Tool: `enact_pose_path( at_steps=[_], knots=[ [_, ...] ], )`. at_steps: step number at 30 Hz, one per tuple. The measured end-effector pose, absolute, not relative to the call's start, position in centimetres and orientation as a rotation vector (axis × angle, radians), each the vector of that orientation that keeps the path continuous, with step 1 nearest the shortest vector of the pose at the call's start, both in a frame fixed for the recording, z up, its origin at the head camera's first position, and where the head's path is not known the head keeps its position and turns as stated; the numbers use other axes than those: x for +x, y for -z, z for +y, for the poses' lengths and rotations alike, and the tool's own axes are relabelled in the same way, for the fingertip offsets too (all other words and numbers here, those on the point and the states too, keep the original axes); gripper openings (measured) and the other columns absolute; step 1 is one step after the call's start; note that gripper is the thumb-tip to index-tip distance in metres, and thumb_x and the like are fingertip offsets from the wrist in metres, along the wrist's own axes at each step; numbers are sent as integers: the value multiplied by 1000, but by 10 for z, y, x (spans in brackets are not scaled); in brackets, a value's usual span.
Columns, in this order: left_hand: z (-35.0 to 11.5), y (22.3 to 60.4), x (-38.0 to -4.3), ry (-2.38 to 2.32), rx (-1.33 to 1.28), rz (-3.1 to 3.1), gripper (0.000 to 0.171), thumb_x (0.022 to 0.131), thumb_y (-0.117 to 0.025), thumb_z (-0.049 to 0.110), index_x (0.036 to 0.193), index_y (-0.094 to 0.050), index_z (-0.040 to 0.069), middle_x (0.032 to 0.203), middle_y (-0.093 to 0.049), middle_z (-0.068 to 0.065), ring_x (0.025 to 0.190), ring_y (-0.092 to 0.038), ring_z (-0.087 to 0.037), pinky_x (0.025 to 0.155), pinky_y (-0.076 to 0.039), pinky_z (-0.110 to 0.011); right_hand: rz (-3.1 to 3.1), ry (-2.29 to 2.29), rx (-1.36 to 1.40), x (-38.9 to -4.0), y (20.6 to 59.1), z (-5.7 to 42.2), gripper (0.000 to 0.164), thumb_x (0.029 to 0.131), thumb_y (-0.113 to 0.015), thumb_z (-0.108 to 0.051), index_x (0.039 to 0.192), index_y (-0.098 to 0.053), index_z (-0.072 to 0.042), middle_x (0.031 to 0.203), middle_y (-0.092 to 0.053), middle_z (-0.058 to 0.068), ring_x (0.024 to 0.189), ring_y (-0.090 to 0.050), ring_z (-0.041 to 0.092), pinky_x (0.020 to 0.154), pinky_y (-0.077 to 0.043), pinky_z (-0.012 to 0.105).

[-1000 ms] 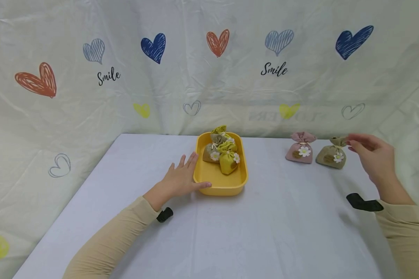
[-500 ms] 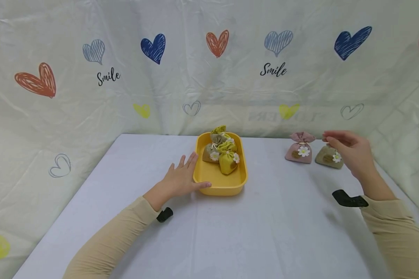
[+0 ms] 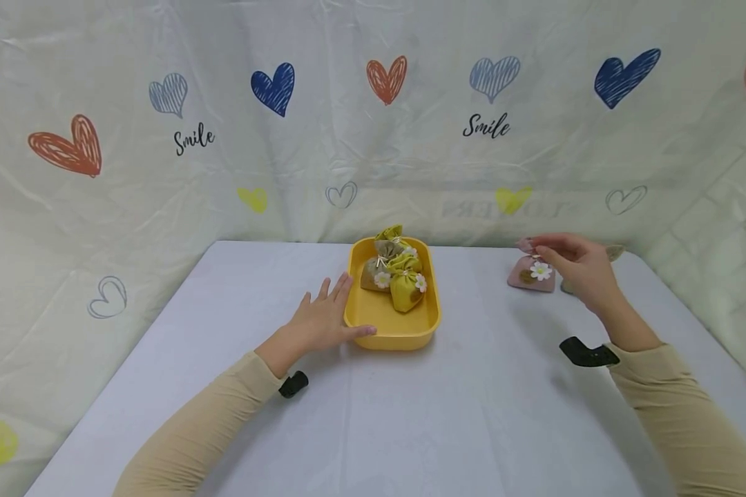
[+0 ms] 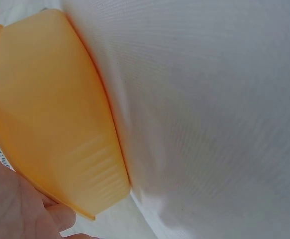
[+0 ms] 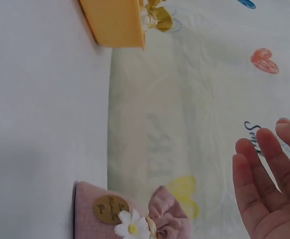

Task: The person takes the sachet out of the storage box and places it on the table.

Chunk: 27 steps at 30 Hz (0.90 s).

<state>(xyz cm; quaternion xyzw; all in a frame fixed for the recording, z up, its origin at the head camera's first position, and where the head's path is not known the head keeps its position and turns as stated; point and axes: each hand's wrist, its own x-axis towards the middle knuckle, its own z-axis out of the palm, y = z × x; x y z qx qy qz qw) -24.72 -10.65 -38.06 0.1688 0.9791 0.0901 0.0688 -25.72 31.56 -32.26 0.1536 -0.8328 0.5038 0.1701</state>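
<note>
My left hand rests with spread fingers on the left rim of a yellow plastic tray, its thumb over the near edge. Inside the tray are a grey-green cloth pouch and two yellow pouches, one of them in front, all with white flowers. My right hand hovers at the neck of a pink pouch with a daisy and round label. In the right wrist view, its loosely bent fingers are apart from the pink pouch. A khaki pouch is mostly hidden behind that hand.
A white cloth covers the table. Directly behind its back edge hangs a pale curtain printed with hearts and lettering. The two loose pouches stand near the back right edge, well right of the tray.
My right hand has moved left, from the khaki pouch's neck across to the pink pouch. The pouches and tray have stayed in place, and my left hand has not moved.
</note>
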Motion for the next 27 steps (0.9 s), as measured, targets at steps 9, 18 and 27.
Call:
enact_pose_path(
  at_steps=[9,18,27],
  knots=[
    [-106,381,-248,-280,503,2944,110,74,-41,81,150,4,15,154,7,3,140,2,-30,105,-9,-59,-2438,-1403,507,-247,317,279,24,92,-57,-7,110,-62,8,105,-62,21,88,-60,3,69,-48,14],
    [-105,381,-247,-295,491,2936,111,74,-41,81,150,4,16,154,7,3,140,3,-29,106,-8,-58,-2545,-1288,580,-266,335,266,25,92,-60,-15,114,-65,-4,107,-65,13,90,-61,3,69,-49,17],
    [-106,383,-248,-307,489,2939,110,74,-42,81,150,3,16,155,6,3,140,3,-29,106,-8,-58,-2696,-1201,703,-285,340,243,26,93,-59,-21,115,-64,-7,111,-64,11,98,-61,24,80,-51,34]
  ],
)
